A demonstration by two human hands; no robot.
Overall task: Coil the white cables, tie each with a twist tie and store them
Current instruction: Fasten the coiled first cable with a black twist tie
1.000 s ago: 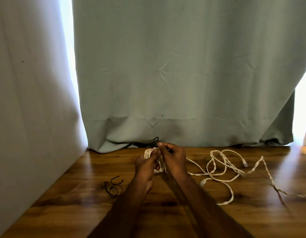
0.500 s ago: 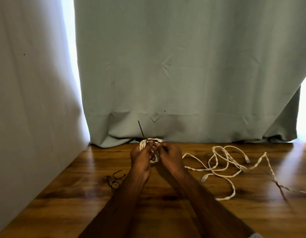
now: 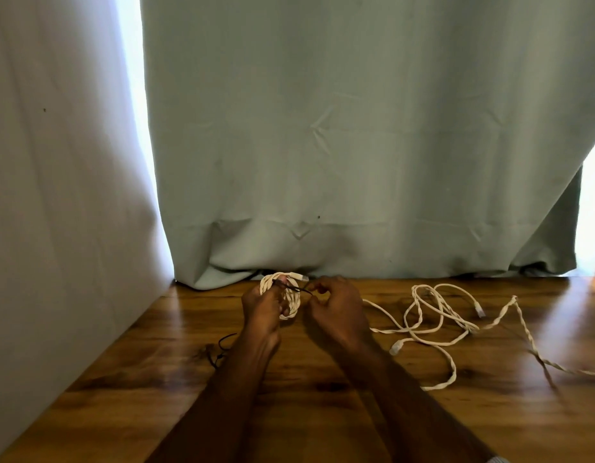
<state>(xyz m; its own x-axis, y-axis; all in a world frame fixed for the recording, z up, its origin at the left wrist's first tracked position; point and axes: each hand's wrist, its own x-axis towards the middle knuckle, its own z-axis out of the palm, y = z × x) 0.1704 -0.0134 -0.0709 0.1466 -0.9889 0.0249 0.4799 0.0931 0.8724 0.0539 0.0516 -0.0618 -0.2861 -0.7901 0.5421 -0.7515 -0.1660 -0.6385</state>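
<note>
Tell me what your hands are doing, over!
Left hand grips coiled cable. Right hand pulls black twist tie across it. Loose cable waits right. Nothing blocking.

Cream twisted cables (image 3: pixel 433 315), a thin black tie (image 3: pixel 294 289), a glossy brown wood-grain surface (image 3: pixel 323 412), grey-green curtain (image 3: pixel 356 145).

Both forearms reach forward, left hand (image 3: pixel 262 304) clenched, right hand (image 3: pixel 336 309) pinching beside it
</note>
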